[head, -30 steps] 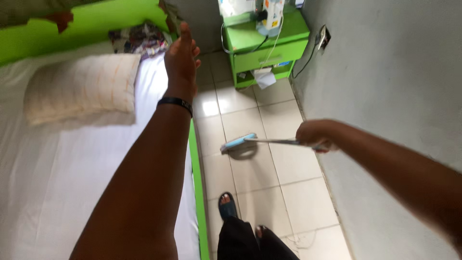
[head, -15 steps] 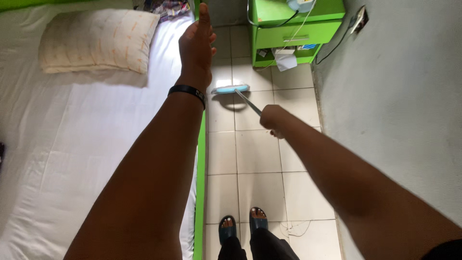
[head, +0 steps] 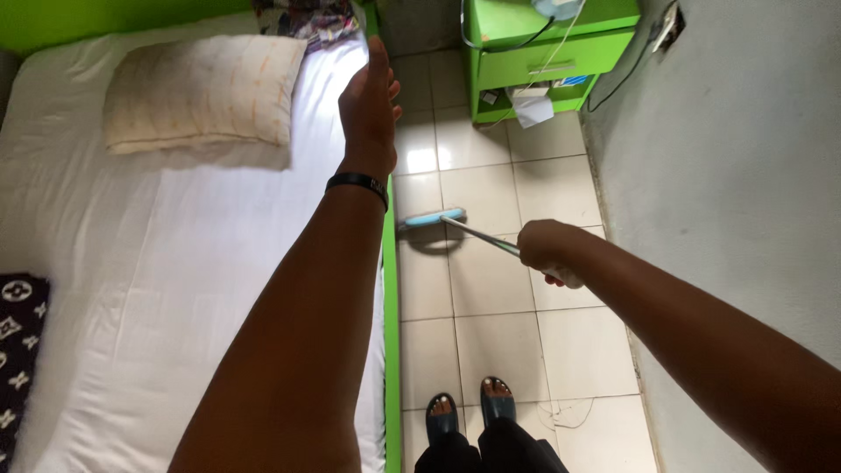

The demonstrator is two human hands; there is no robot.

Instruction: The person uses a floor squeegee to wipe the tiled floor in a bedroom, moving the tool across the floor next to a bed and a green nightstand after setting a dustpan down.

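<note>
Left hand (head: 370, 109), in the upper middle of the frame, is held out flat and empty, fingers pressed together, above the edge of the white bed (head: 175, 263), with a pillow (head: 206, 88) at upper left. At centre, the blue mop head (head: 433, 217) is laid on the tiled floor (head: 491, 298) just beside the green bed frame (head: 391, 289). Right of centre, the right hand (head: 547, 252) is closed around the mop handle (head: 480, 236). A floor stroke along the bed appears to be in hand; the next pull calls for steady pressure clear of the sandalled feet (head: 469, 410).
</note>
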